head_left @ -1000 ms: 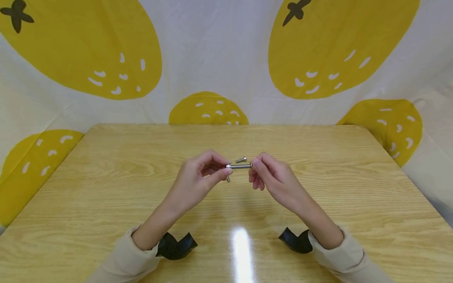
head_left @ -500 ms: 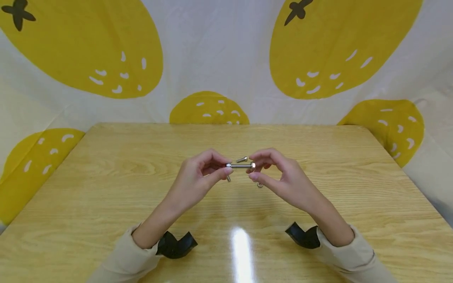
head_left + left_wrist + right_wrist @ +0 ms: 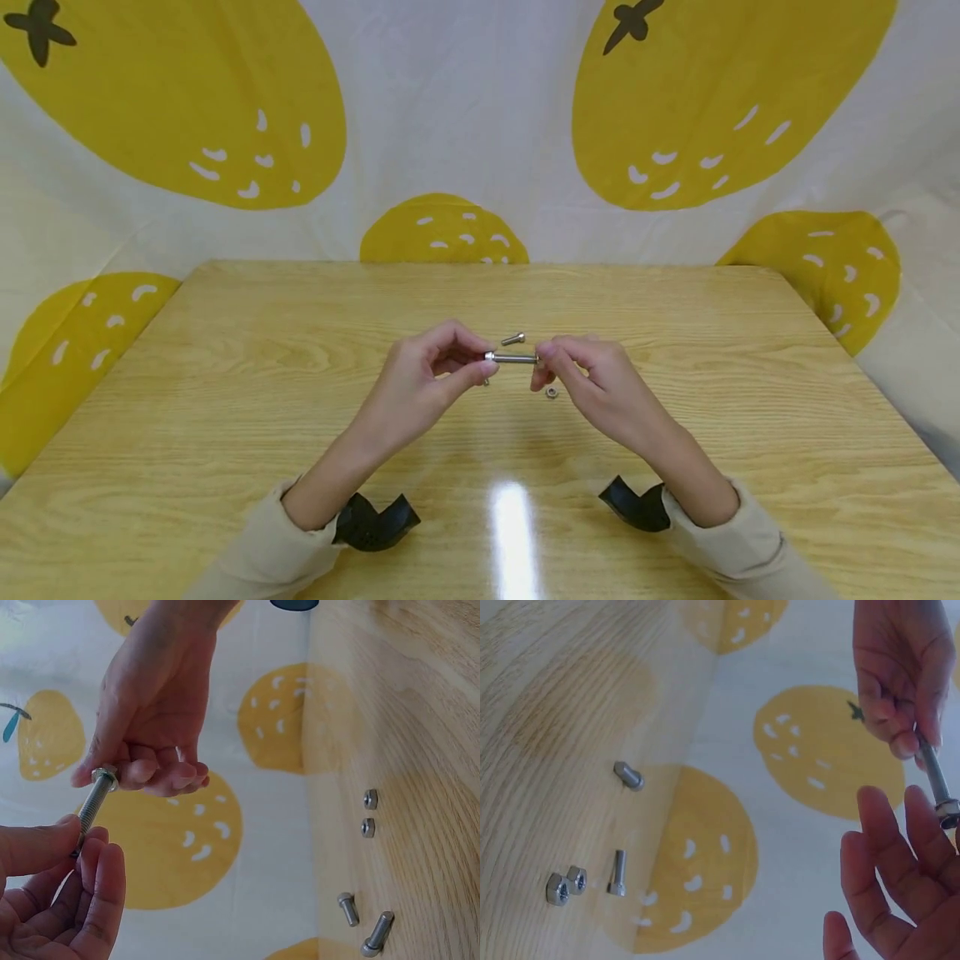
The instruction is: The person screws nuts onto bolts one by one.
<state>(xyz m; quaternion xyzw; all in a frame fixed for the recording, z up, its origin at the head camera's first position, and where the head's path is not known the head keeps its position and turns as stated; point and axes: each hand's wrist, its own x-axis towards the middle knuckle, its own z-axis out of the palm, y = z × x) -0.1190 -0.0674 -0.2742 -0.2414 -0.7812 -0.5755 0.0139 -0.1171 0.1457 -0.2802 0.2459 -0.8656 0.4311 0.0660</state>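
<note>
My left hand [image 3: 423, 375] pinches a silver bolt [image 3: 513, 358] by its head end, holding it level above the table. At the bolt's other end is a hex nut [image 3: 105, 778], threaded or slipped on near the tip. The thumb and forefinger of my right hand [image 3: 592, 379] pinch this nut, which they mostly cover in the head view. From the right wrist view the nut [image 3: 949, 813] shows at the end of the shank, beside my right fingers. The bolt's head is hidden by my left fingertips.
On the wooden table [image 3: 300, 317] lie two loose bolts, a longer bolt [image 3: 377, 934] and a shorter-looking bolt [image 3: 347, 909]. Two loose nuts, one nut [image 3: 370, 799] beside another nut [image 3: 367, 827], lie close together. A patterned cloth [image 3: 457, 125] hangs behind the table.
Half a second ago my right thumb and fingers were spread around the nut; now they have closed on it again. Both hands have lowered slightly, and my left hand keeps its pinch on the bolt.
</note>
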